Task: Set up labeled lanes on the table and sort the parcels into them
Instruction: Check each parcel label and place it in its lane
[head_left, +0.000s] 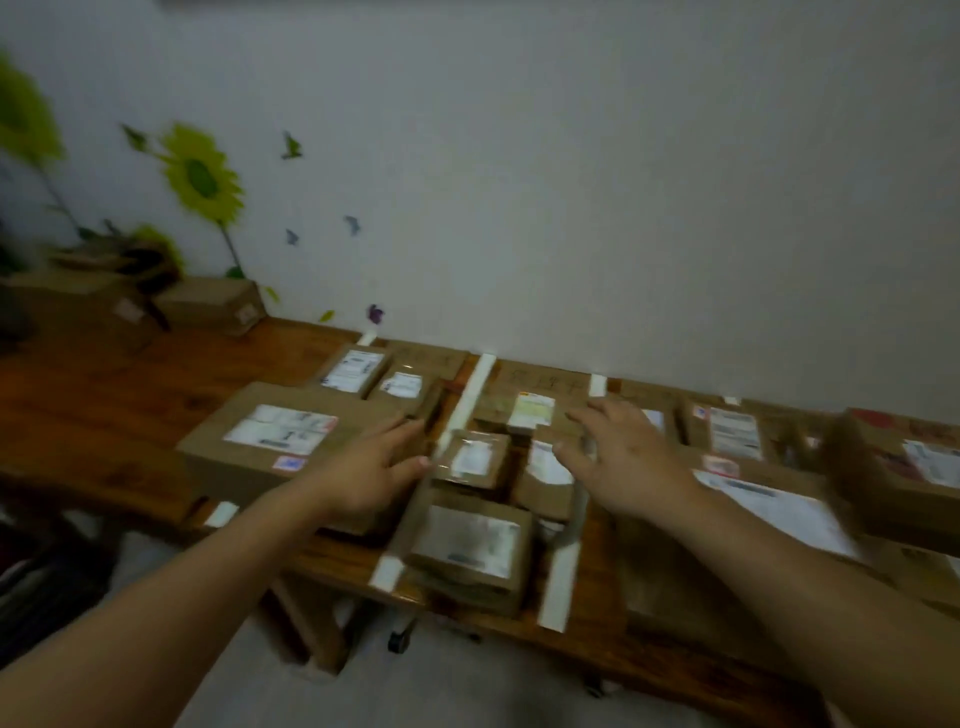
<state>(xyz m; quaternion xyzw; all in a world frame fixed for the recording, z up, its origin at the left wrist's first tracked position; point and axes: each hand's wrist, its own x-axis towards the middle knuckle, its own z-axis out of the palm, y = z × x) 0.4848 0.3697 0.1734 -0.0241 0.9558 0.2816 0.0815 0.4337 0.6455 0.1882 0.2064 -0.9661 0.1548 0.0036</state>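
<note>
1. The wooden surface (156, 389) is split into lanes by white tape strips (470, 400) running from the wall side to the near edge. Another strip (558, 577) marks the other side of the middle lane.
2. Left hand (374, 467): fingers straight and a bit apart, holding nothing. It hangs over the right end of the big parcel (270, 436) in the left lane, fingertips near the tape. It's too blurry to tell if it's actually touching.
3. Right hand (623, 457): fingers spread wide, nothing in it, hovering over the right side of the middle lane.
4. Between the two hands sits a small parcel (472, 460). A bigger front parcel (467, 545) sits right at the near edge, both in the middle lane.
5. The right lane has a flat parcel (769, 499) with a large white label, plus more boxes behind and beside it.
6. Brown cardboard signs (431, 356) lie at the back of the lanes, but I can't read the writing.
7. There's a sunflower sticker (200, 176) on the wall (623, 182), with a couple of cardboard boxes (213, 306) at the far left end.
</note>
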